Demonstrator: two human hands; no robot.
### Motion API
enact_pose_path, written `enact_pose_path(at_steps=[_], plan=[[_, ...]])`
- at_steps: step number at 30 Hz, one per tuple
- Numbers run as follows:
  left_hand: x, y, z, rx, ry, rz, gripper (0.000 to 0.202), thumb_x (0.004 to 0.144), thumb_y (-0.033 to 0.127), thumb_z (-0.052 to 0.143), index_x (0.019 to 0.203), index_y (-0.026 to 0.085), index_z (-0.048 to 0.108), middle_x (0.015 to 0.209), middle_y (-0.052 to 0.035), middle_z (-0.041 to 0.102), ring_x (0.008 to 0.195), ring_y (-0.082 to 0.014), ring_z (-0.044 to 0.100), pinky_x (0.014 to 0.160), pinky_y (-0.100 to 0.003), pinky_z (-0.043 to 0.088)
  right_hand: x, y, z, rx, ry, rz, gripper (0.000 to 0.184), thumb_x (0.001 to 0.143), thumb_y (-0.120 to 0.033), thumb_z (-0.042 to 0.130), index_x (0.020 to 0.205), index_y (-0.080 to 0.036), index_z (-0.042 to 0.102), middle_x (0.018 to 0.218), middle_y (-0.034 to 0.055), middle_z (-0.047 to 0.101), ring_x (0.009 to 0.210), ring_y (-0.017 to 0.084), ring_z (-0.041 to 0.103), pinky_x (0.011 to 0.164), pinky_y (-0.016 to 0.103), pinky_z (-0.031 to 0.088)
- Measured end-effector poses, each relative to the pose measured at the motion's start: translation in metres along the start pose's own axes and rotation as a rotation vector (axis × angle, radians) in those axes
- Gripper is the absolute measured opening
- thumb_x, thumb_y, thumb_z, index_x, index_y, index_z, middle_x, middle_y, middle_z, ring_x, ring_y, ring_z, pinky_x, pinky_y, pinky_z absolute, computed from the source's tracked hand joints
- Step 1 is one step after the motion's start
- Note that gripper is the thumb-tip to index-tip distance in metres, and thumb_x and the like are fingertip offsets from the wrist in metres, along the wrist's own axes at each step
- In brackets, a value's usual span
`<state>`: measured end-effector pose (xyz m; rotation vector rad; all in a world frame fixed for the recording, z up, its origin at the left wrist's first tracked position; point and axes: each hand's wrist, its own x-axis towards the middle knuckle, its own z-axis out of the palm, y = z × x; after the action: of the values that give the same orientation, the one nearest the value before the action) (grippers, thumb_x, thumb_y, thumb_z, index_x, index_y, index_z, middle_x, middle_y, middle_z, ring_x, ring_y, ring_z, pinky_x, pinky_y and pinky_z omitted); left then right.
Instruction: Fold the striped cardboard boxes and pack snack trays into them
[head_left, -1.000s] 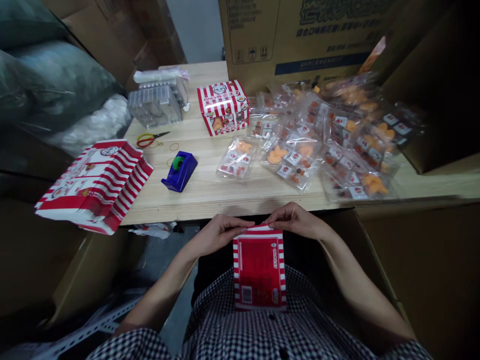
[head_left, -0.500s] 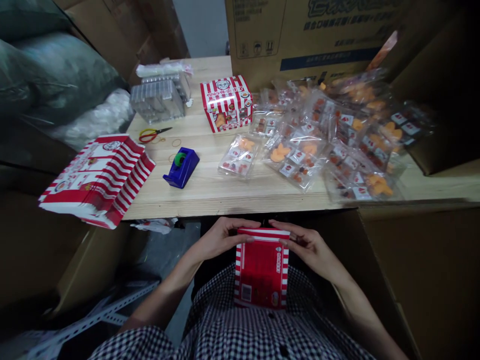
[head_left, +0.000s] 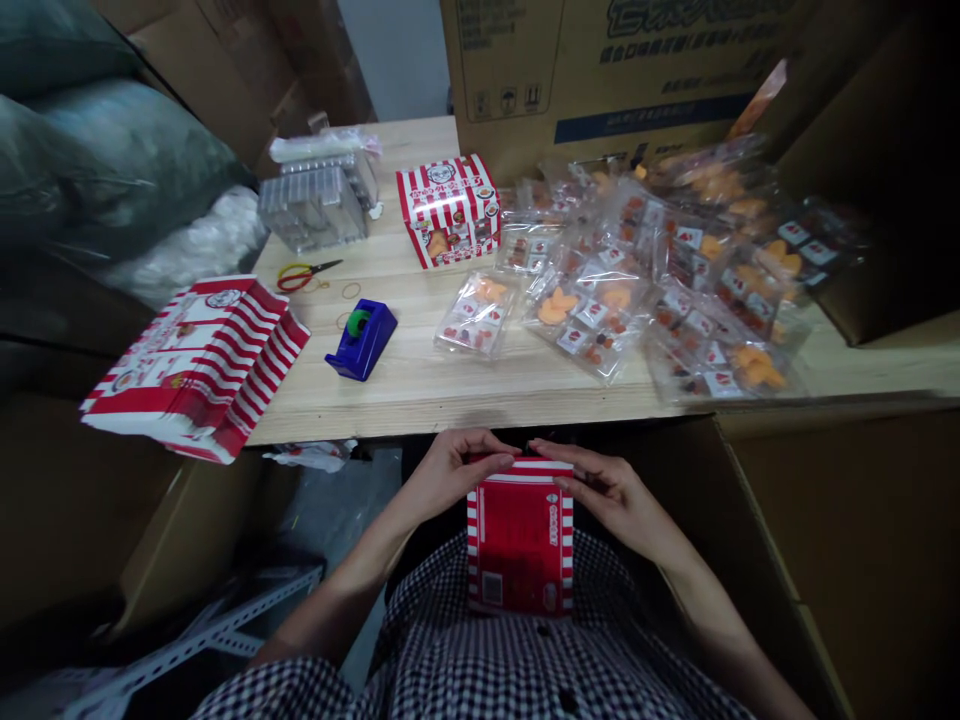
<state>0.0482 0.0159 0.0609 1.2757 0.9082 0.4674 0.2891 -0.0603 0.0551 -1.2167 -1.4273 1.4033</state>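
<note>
A flat red box with red-and-white striped edges (head_left: 519, 535) rests upright on my lap, below the table's front edge. My left hand (head_left: 455, 470) grips its top left corner, fingers curled over the top flap. My right hand (head_left: 606, 490) holds the top right corner, fingertips pressing on the flap. On the table beyond lie several clear packs of orange and red snacks (head_left: 645, 280).
A made-up striped box (head_left: 448, 208) stands mid-table. A blue tape dispenser (head_left: 361, 339), scissors (head_left: 304, 273), rubber bands and clear trays (head_left: 315, 200) lie left. A stack of flat striped boxes (head_left: 199, 365) overhangs the wooden table (head_left: 420, 385). Cardboard cartons surround it.
The box and both hands have shifted slightly lower; my fingers have moved from pinching the middle of the top flap out to its corners and back inward.
</note>
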Motion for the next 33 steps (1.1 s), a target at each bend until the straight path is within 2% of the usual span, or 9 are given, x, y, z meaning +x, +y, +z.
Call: enact_pose_path(at_steps=[3, 8, 14, 19, 23, 25, 27, 29, 33], plan=[[0.001, 0.003, -0.005, -0.047, -0.061, -0.056, 0.026, 0.088, 0.035, 0.070, 0.105, 0.016, 0.077, 0.100, -0.0088, 0.079, 0.085, -0.0158, 0.071, 0.076, -0.025, 0.051, 0.001, -0.003, 0.001, -0.047, -0.017, -0.036, 0.038, 0.098, -0.032, 0.060, 0.135, -0.039, 0.060, 0.143, -0.0008, 0.060, 0.136, 0.024, 0.053, 0.118, 0.052, 0.037], [0.003, 0.006, -0.023, -0.050, -0.185, -0.089, 0.028, 0.089, 0.033, 0.069, 0.113, 0.020, 0.075, 0.110, -0.0086, 0.078, 0.095, -0.0178, 0.072, 0.086, -0.028, 0.053, 0.005, -0.006, 0.004, -0.090, -0.041, -0.072, 0.040, 0.099, -0.033, 0.057, 0.139, -0.039, 0.057, 0.146, -0.0008, 0.057, 0.140, 0.023, 0.048, 0.120, 0.051, 0.035], [-0.002, 0.009, -0.027, 0.021, -0.273, -0.031, 0.033, 0.093, 0.034, 0.064, 0.122, 0.020, 0.071, 0.121, -0.0098, 0.074, 0.108, -0.0207, 0.070, 0.095, -0.034, 0.052, 0.005, -0.004, 0.002, -0.082, -0.069, -0.095, 0.040, 0.100, -0.032, 0.056, 0.140, -0.037, 0.055, 0.147, -0.0005, 0.055, 0.142, 0.023, 0.045, 0.121, 0.052, 0.032], [-0.013, 0.011, -0.011, 0.130, -0.127, 0.106, 0.027, 0.085, 0.032, 0.074, 0.109, 0.021, 0.072, 0.125, -0.0089, 0.071, 0.117, -0.0234, 0.065, 0.100, -0.037, 0.049, 0.001, 0.003, 0.005, 0.009, -0.020, -0.077, 0.036, 0.099, -0.030, 0.058, 0.134, -0.037, 0.061, 0.145, -0.0004, 0.058, 0.140, 0.024, 0.048, 0.120, 0.051, 0.033], [-0.006, 0.016, -0.003, 0.310, -0.045, 0.139, 0.022, 0.091, 0.038, 0.065, 0.093, 0.017, 0.072, 0.096, -0.0056, 0.074, 0.090, -0.0172, 0.068, 0.079, -0.029, 0.051, 0.002, -0.001, 0.011, 0.116, -0.015, -0.015, 0.050, 0.099, -0.030, 0.058, 0.147, -0.040, 0.045, 0.146, 0.0004, 0.057, 0.137, 0.023, 0.052, 0.117, 0.051, 0.039], [0.001, 0.019, 0.000, 0.404, 0.011, 0.155, 0.028, 0.091, 0.041, 0.065, 0.081, 0.016, 0.070, 0.076, -0.0019, 0.069, 0.071, -0.0135, 0.062, 0.065, -0.025, 0.046, 0.003, -0.005, 0.012, 0.115, -0.039, -0.013, 0.061, 0.100, -0.030, 0.057, 0.154, -0.040, 0.031, 0.148, 0.0009, 0.055, 0.139, 0.022, 0.049, 0.118, 0.052, 0.037], [0.007, 0.021, 0.004, 0.428, 0.024, 0.172, 0.029, 0.090, 0.042, 0.067, 0.078, 0.015, 0.069, 0.069, -0.0003, 0.066, 0.065, -0.0121, 0.058, 0.061, -0.024, 0.044, 0.003, -0.008, 0.011, 0.085, -0.051, -0.018, 0.065, 0.100, -0.030, 0.056, 0.156, -0.040, 0.025, 0.150, 0.0010, 0.053, 0.141, 0.022, 0.047, 0.120, 0.053, 0.033], [0.010, 0.023, 0.008, 0.393, -0.015, 0.189, 0.023, 0.090, 0.039, 0.067, 0.089, 0.017, 0.073, 0.077, -0.0020, 0.071, 0.071, -0.0136, 0.062, 0.065, -0.025, 0.047, 0.003, -0.009, 0.010, 0.062, -0.047, -0.016, 0.065, 0.100, -0.031, 0.056, 0.156, -0.040, 0.024, 0.152, 0.0008, 0.051, 0.141, 0.022, 0.047, 0.120, 0.054, 0.031], [0.011, 0.027, 0.011, 0.321, -0.081, 0.256, 0.022, 0.094, 0.032, 0.062, 0.108, 0.025, 0.076, 0.108, -0.0061, 0.076, 0.099, -0.0195, 0.069, 0.089, -0.033, 0.052, 0.003, -0.008, 0.011, 0.049, -0.021, -0.009, 0.067, 0.100, -0.031, 0.057, 0.156, -0.040, 0.022, 0.156, -0.0003, 0.044, 0.144, 0.022, 0.041, 0.121, 0.052, 0.028]])
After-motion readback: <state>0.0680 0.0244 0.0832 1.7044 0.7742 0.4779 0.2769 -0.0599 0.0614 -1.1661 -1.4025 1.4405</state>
